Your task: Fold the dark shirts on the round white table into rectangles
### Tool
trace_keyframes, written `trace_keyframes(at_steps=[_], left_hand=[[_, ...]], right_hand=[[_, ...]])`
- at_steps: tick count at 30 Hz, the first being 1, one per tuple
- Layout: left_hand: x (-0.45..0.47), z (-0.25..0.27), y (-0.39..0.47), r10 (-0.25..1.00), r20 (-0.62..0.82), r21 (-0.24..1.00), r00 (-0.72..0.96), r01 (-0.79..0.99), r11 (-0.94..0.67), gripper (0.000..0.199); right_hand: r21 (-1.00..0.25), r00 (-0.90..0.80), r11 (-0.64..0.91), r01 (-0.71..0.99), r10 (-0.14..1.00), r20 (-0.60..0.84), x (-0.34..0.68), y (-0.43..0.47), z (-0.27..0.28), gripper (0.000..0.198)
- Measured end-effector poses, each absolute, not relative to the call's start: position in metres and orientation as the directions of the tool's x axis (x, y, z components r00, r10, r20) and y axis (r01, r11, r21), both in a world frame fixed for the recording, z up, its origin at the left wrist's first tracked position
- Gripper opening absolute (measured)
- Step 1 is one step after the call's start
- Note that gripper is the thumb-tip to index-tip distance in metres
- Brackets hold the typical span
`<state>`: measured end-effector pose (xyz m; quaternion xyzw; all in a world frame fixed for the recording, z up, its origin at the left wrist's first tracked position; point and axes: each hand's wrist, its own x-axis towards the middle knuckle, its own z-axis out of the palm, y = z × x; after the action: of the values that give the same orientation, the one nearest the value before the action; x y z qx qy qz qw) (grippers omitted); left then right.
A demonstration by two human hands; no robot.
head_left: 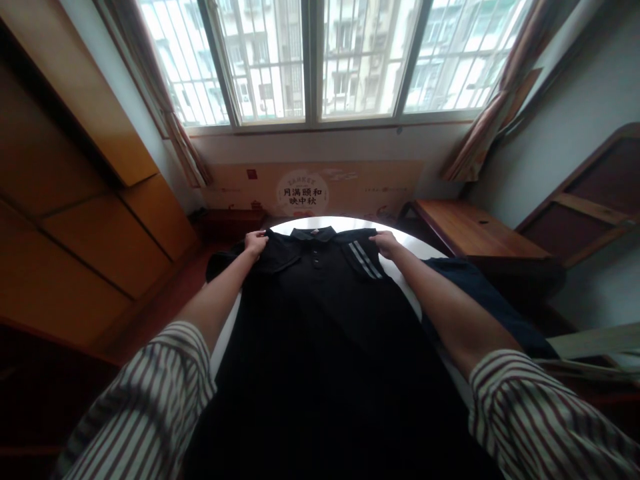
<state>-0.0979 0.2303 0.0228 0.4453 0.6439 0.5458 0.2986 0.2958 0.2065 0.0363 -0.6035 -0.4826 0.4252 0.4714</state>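
Observation:
A black polo shirt [320,320] lies spread face up on a white round table [405,243], collar at the far end. It has buttons at the neck and grey-white stripes on its right shoulder. My left hand [256,242] grips the shirt's left shoulder near the collar. My right hand [386,243] grips the striped shoulder on the other side. Both arms reach forward over the shirt, in striped sleeves.
A dark blue garment [480,293] lies at the table's right edge. A wooden bench [475,230] stands at the right. Wooden cabinets [100,227] line the left wall. A printed cardboard panel [310,190] leans under the window.

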Motion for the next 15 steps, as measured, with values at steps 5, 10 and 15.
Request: trace_keyframes(at_steps=[5, 10, 15], left_hand=[[-0.097, 0.06, 0.208, 0.884, 0.206, 0.977, -0.419, 0.131, -0.166, 0.03], [-0.128, 0.1, 0.115, 0.859, 0.436, 0.896, -0.268, 0.036, -0.444, 0.031], [-0.191, 0.081, -0.043, 0.864, 0.483, 0.855, -0.144, 0.292, -0.429, 0.025]], right_hand=[[-0.999, 0.19, -0.039, -0.014, 0.981, -0.041, 0.296, 0.179, 0.088, 0.015], [-0.98, 0.029, 0.187, 0.061, 0.981, 0.189, 0.348, 0.094, 0.13, 0.021], [-0.863, 0.026, 0.188, 0.47, 0.974, 0.226, 0.421, -0.051, 0.094, 0.024]])
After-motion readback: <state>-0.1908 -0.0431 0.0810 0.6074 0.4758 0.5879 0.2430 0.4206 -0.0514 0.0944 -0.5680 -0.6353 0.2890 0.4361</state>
